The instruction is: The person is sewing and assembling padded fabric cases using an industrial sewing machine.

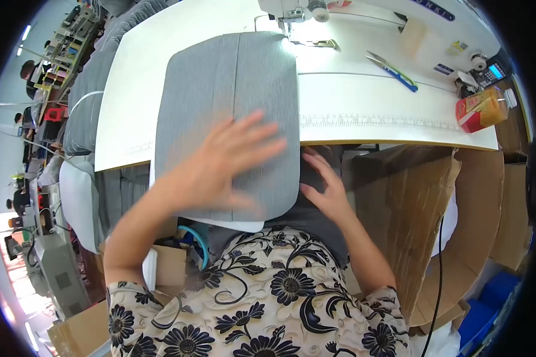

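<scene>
Left hand (220,156), blurred, is spreading its fingers wide over a grey, ribbed-looking, round-cornered fabric panel (259,86); contact: cannot tell. Panel is lying partly on the white sewing table (369,98), its near end overhanging the edge. Right hand (335,196) is holding thumb and fingers apart beside the panel's right edge. Containers: a clear, pale-capped jar with red-and-yellow label (483,110) is sitting at the table's right end, contents unclear; a large brown cardboard box (399,217) is holding something white (451,223).
</scene>
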Motion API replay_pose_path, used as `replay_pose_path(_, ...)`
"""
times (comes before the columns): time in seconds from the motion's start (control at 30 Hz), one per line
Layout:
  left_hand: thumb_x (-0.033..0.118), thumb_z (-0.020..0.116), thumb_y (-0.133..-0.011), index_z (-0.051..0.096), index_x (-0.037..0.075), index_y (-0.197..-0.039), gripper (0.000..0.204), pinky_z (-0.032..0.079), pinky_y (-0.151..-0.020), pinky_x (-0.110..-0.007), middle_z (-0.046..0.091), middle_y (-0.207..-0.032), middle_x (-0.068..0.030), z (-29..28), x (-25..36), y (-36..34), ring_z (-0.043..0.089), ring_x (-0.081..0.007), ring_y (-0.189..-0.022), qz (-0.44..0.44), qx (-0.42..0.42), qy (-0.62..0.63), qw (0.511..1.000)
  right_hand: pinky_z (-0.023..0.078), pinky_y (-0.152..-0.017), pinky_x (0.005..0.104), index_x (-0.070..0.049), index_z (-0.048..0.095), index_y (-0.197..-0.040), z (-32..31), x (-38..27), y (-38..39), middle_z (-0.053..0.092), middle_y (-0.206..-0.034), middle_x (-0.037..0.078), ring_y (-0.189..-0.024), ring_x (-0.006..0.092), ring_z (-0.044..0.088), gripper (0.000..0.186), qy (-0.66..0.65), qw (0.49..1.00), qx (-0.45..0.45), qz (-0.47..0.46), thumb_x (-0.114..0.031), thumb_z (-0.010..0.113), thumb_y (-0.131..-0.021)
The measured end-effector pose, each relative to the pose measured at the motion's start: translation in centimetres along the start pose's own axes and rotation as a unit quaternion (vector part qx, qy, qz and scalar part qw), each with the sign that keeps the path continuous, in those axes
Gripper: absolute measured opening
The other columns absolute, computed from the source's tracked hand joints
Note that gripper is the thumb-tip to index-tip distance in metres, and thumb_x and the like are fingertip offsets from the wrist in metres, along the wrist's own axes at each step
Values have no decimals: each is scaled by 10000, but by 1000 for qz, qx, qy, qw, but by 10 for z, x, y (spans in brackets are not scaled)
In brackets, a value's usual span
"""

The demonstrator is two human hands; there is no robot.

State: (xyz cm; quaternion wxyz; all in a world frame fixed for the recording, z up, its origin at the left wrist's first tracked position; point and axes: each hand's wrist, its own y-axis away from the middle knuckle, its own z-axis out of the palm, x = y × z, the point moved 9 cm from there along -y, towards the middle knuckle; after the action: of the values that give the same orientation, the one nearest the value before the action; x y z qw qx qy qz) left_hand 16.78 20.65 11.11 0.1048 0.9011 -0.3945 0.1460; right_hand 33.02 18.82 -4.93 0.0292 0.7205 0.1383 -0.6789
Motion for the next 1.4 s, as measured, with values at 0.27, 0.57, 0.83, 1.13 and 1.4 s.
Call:
replay_pose_path(0.27,385,824,-681,433,193,-1488,918,298,-1130,-552,383,-1546,-107,26,36,66,356,-320,-1439,-84,100,-116,985,515,-888,289,25,667,-1175,60,-19,-5,716,-1113,65,-1010,119,638,255,-204,961,-157,104,-44,596,-940)
replay_pose_path(0.57,234,773,-612,630,32,-1228,664,449,-782,-382,667,-1156,-94,21,39,57,604,-235,-1024,-31,167,-216,962,508,-867,267,29,664,-1175,57,-22,-4,709,-1090,47,-977,96,622,247,-203,966,-119,107,-77,530,-996)
replay_pose_path(0.83,225,761,-661,660,-15,-1106,516,472,-824,-422,647,-991,-91,12,57,58,610,-256,-961,0,184,-199,963,513,-867,260,35,646,-1210,63,-15,3,701,-1084,37,-976,86,614,276,-307,933,-114,149,-111,492,-1034)
replay_pose_path(1.13,3,710,-694,665,-40,-1118,428,525,-744,-383,605,-960,-103,-17,64,81,619,-273,-888,5,240,-215,947,519,-835,261,40,655,-1187,56,-39,-9,706,-1071,59,-940,93,636,263,-251,953,-117,121,-130,541,-1022)
replay_pose_path(1.4,220,760,-717,467,104,-658,321,435,-578,-313,389,-675,-25,35,55,64,502,-199,-660,48,125,-189,973,513,-808,255,43,661,-1162,61,-21,2,700,-1023,27,-916,70,610,285,-283,941,-108,154,-183,548,-1030)
